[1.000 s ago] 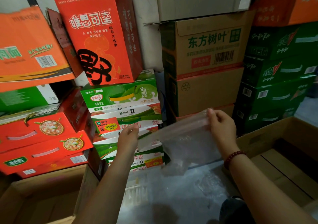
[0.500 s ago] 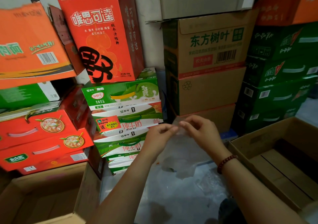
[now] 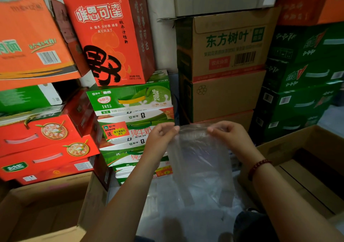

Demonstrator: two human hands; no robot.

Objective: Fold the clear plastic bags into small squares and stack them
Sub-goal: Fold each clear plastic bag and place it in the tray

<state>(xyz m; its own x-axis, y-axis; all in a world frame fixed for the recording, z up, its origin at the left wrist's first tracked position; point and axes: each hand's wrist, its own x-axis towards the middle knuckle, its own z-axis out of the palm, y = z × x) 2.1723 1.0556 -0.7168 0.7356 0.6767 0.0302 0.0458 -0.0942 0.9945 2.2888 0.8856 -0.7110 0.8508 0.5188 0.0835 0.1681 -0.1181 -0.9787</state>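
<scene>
A clear plastic bag [image 3: 200,160] hangs in the air in front of me, folded to a narrower strip. My left hand [image 3: 161,135] pinches its top left corner. My right hand [image 3: 229,135] pinches the top edge a short way to the right, with a red bead bracelet on that wrist. The bag's lower end reaches down toward a pile of more clear plastic [image 3: 186,210] lying on the surface below.
An open cardboard box [image 3: 46,204] sits at the lower left and another open box [image 3: 305,163] at the right. Stacked drink cartons [image 3: 130,100], brown cartons [image 3: 229,55] and green cases [image 3: 301,85] wall in the back.
One second ago the bag was stretched wide between my hands. They came together at the top edge, and now they hold the narrower bag with a small gap between them.
</scene>
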